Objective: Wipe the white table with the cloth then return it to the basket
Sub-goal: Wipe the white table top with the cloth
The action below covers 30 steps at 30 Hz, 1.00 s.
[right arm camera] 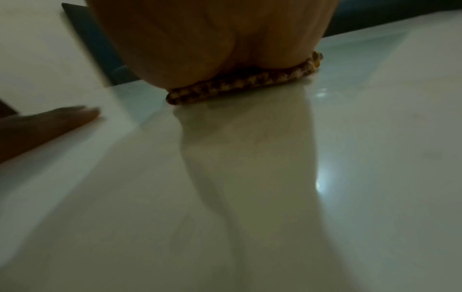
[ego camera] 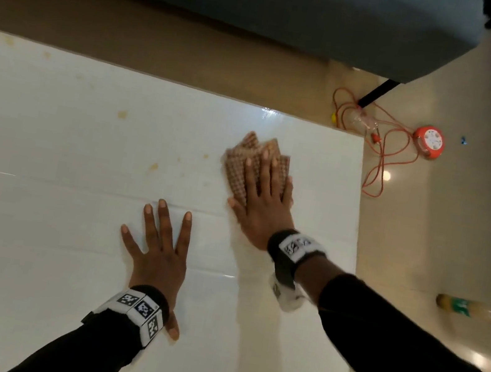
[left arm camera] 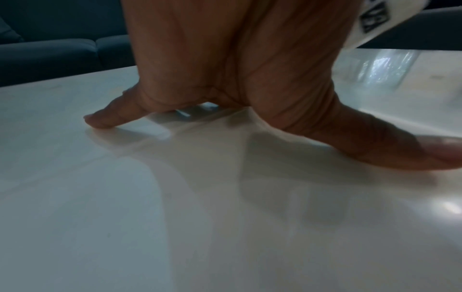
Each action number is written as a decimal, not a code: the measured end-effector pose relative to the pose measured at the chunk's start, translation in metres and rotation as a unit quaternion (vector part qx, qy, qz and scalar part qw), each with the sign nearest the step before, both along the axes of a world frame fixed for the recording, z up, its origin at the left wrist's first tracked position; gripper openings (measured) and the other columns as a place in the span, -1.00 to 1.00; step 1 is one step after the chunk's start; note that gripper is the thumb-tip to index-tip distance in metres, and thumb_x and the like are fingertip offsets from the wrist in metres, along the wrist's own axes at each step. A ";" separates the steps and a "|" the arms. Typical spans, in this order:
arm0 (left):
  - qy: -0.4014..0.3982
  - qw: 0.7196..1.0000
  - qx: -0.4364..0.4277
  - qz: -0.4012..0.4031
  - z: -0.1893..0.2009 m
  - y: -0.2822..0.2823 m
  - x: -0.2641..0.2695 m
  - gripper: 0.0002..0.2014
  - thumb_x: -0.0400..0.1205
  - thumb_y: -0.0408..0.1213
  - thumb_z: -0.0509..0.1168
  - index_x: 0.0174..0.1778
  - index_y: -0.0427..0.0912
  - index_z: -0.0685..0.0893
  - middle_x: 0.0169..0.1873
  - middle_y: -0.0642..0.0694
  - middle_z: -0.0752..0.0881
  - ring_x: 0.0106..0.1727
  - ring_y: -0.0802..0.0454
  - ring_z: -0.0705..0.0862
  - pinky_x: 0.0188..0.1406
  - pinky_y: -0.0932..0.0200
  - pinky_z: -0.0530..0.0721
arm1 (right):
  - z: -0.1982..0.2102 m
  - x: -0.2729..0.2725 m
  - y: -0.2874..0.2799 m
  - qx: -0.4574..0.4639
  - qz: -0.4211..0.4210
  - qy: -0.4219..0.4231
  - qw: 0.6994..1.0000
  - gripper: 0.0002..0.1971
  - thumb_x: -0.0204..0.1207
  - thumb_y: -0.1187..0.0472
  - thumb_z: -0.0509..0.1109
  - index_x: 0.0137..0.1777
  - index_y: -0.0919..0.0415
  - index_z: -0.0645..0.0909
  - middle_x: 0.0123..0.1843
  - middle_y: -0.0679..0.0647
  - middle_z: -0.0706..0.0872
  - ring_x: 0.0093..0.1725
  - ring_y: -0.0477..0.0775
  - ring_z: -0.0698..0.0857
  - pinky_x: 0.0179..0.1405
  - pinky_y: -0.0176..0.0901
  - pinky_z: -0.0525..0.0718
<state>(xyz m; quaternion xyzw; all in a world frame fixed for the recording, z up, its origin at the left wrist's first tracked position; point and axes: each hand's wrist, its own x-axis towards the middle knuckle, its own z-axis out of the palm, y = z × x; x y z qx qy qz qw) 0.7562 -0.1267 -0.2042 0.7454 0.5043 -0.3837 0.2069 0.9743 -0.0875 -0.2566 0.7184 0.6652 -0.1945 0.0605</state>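
Flat-fingered, our right hand [ego camera: 262,202] presses the cloth [ego camera: 242,165] on the tabletop [ego camera: 51,125]; left hand [ego camera: 159,256] rests splayed.
We judge wiping midway: yellowish stains [ego camera: 122,114] apparently remain leftward, so sweep there; basket unseen.

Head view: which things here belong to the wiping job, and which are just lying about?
Job:
cloth, under flat right hand
table, stained
left hand, flat on table

Lying about, on the floor:
orange cord reel
bottle

I wear black sleeves [ego camera: 401,338]; on each wrist a black strap [ego camera: 284,266] carries white blocks [ego camera: 143,310] with square black-and-white codes.
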 end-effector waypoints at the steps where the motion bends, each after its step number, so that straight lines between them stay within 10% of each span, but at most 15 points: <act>1: -0.001 1.000 0.000 -0.002 0.001 0.000 0.001 0.99 -0.33 0.49 0.63 0.49 -0.41 -0.76 0.44 -0.77 -0.61 0.55 -0.82 -0.49 0.44 -0.86 0.00 | 0.001 0.006 0.028 -0.002 -0.034 -0.001 0.999 -0.17 0.68 -0.36 -0.28 0.84 0.06 -0.27 0.85 0.26 -0.32 0.83 0.35 -0.30 0.71 0.56 -0.19; 5: 0.010 1.000 -0.004 -0.005 0.002 0.002 0.001 1.00 -0.33 0.50 0.63 0.50 -0.39 -0.76 0.45 -0.77 -0.61 0.54 -0.83 -0.51 0.43 -0.88 -0.04 | 0.003 0.034 0.093 -0.009 -0.103 0.015 0.995 -0.22 0.79 -0.28 -0.11 0.84 0.06 -0.30 0.85 0.22 -0.36 0.82 0.32 -0.33 0.71 0.51 -0.28; 14: 0.000 1.000 -0.009 -0.002 0.000 0.002 -0.001 0.99 -0.31 0.46 0.66 0.46 -0.40 -0.79 0.42 -0.77 -0.64 0.52 -0.82 -0.54 0.42 -0.89 -0.07 | 0.007 0.165 0.050 0.012 -0.213 0.005 0.977 -0.19 0.66 -0.33 -0.19 0.85 -0.03 -0.25 0.86 0.14 -0.33 0.84 0.24 -0.28 0.76 0.48 -0.19; 23: 0.002 1.000 -0.016 -0.002 0.004 0.004 -0.001 1.00 -0.34 0.49 0.64 0.47 -0.41 -0.78 0.42 -0.78 -0.63 0.53 -0.82 -0.53 0.44 -0.86 0.00 | 0.010 0.110 -0.129 -0.021 -0.189 0.015 0.982 -0.21 0.72 -0.32 -0.16 0.82 -0.07 -0.38 0.81 0.02 -0.52 0.80 0.13 -0.45 0.75 0.33 -0.25; 30: -0.004 1.000 -0.004 0.002 0.003 0.002 -0.001 1.01 -0.34 0.47 0.65 0.49 -0.38 -0.76 0.43 -0.76 -0.64 0.52 -0.80 -0.55 0.44 -0.87 -0.02 | 0.000 0.127 -0.013 0.003 -0.276 -0.001 0.961 -0.09 0.58 -0.40 -0.20 0.85 0.04 -0.25 0.85 0.20 -0.34 0.83 0.29 -0.30 0.75 0.47 -0.17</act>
